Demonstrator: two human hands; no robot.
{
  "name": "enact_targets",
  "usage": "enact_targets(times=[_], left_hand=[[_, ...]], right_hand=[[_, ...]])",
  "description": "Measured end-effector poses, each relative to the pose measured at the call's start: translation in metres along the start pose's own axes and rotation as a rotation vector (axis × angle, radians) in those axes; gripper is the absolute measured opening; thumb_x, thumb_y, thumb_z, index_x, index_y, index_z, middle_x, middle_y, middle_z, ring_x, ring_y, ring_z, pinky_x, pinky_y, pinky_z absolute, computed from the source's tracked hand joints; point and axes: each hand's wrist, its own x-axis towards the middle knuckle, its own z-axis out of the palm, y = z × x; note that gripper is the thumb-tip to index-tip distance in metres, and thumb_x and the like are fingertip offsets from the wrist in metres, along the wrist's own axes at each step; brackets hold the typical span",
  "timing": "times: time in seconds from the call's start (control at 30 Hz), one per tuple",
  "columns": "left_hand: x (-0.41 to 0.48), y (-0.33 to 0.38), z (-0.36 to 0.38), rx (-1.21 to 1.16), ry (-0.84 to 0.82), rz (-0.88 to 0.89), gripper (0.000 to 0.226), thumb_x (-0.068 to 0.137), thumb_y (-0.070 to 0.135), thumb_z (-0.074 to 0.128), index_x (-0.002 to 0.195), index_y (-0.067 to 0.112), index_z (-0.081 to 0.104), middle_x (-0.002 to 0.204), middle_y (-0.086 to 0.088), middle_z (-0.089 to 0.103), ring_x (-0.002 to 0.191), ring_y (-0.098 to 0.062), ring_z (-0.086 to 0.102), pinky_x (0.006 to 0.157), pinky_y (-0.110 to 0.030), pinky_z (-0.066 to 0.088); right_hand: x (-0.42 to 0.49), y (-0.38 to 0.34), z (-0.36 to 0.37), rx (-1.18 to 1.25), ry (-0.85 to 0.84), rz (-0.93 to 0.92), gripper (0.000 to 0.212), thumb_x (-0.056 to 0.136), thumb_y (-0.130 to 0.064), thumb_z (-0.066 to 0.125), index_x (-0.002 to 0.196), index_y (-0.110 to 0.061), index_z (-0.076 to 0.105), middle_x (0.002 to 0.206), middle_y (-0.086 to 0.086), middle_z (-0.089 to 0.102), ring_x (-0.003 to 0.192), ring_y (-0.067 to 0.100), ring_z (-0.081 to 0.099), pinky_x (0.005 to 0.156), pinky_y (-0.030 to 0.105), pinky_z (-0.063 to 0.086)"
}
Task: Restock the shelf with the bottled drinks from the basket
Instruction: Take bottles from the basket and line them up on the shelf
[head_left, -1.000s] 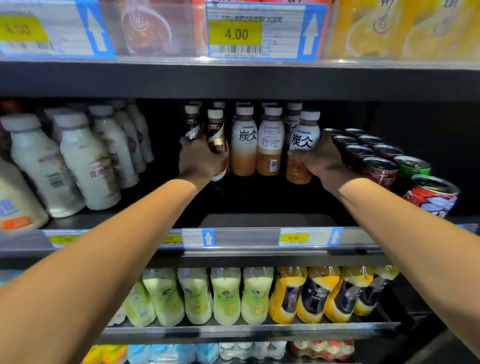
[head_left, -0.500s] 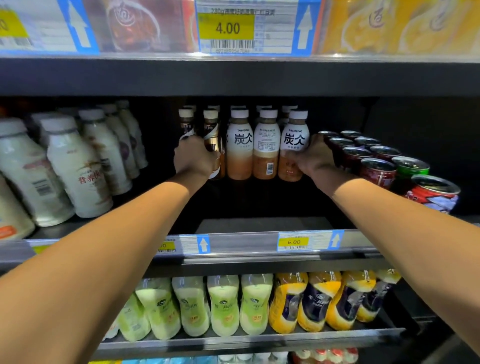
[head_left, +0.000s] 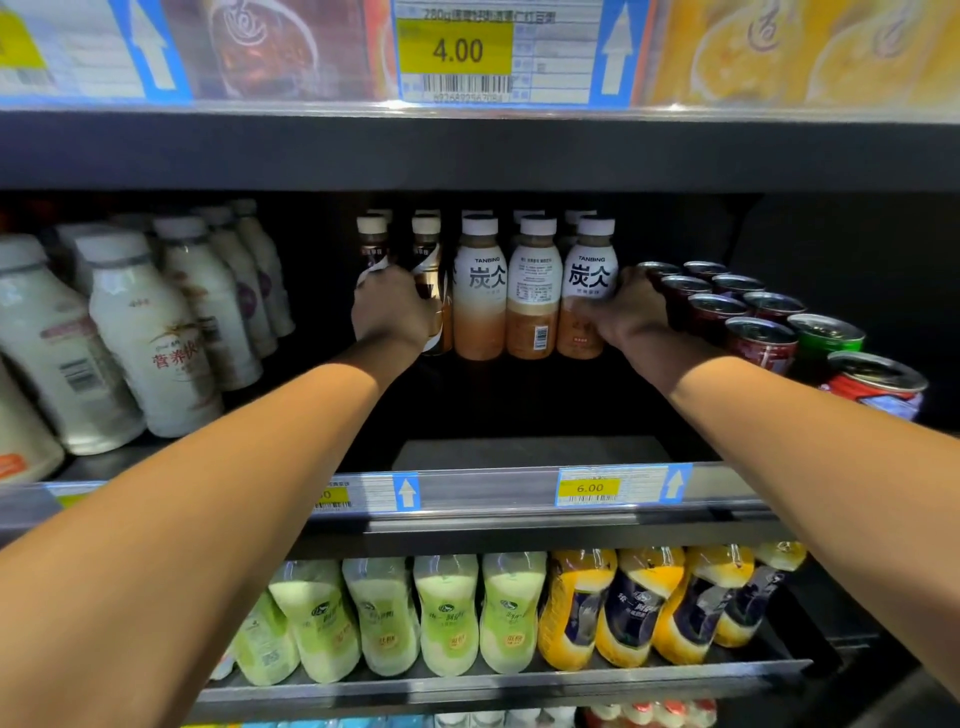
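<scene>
While left grip (head_left: 388, 314) holds dark bottle (head_left: 372, 243), right grip (head_left: 629, 312) holds TANBING bottle (head_left: 590, 275).

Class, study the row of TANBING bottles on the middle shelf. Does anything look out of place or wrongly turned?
The middle front bottle shows barcode and small print, while its left neighbour and right neighbour show the TANBING logo: it faces backward. One green can sits among red cans.

1 head-worn wide-angle camera faces the shelf (head_left: 483, 519) close up, about level with its middle tier.
</scene>
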Motion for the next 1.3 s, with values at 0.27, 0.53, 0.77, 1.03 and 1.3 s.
enact_targets(times=[0.27,0.53,0.77,1.03,1.3], left_hand=[[-0.004,0.004,-0.001,0.005,-0.028,-0.022,0.040,0.086,0.033,0.072,0.115,0.005,0.067,0.120,-0.018,0.064,0.116,-0.034,0.058,0.088,-0.038,0.050],[-0.034,0.019,-0.026,-0.058,-0.258,0.051,0.014,0.087,0.016,0.054,0.087,0.007,0.064,0.088,-0.004,0.064,0.083,-0.024,0.061,0.065,-0.029,0.041],[-0.091,0.053,-0.051,0.242,-0.446,0.413,0.027,0.097,0.025,0.041,0.089,0.011,0.062,0.100,-0.014,0.065,0.099,-0.036,0.062,0.079,-0.035,0.048],[-0.198,0.099,-0.075,0.178,-0.467,1.162,0.021,0.100,0.029,0.037,0.086,0.021,0.051,0.085,0.001,0.054,0.080,-0.026,0.058,0.071,-0.043,0.049],[-0.312,0.165,-0.020,0.038,-0.512,1.481,0.027,0.076,0.020,0.063,0.066,0.025,0.038,0.056,0.002,0.052,0.052,-0.023,0.056,0.050,-0.029,0.027]], right_hand=[[-0.006,-0.002,0.001,-0.055,0.005,0.011,0.060,0.080,-0.044,0.078,0.126,-0.012,0.058,0.128,0.010,0.065,0.118,0.028,0.062,0.084,0.030,0.047],[-0.036,-0.016,0.003,-0.088,-0.180,0.131,0.038,0.083,-0.041,0.066,0.112,-0.017,0.067,0.116,0.007,0.069,0.105,0.027,0.066,0.086,0.034,0.055],[-0.127,-0.030,-0.050,-0.862,-0.045,-0.298,0.031,0.097,-0.028,0.050,0.118,-0.012,0.065,0.122,0.012,0.065,0.113,0.034,0.061,0.082,0.035,0.045],[-0.250,0.032,-0.138,-0.998,0.163,-0.391,0.024,0.088,-0.028,0.060,0.067,-0.020,0.052,0.065,0.000,0.058,0.059,0.027,0.055,0.046,0.027,0.025],[-0.340,0.137,-0.222,-1.035,0.154,-0.131,0.026,0.080,-0.029,0.043,0.061,-0.017,0.055,0.056,0.003,0.054,0.049,0.030,0.054,0.044,0.029,0.034]])
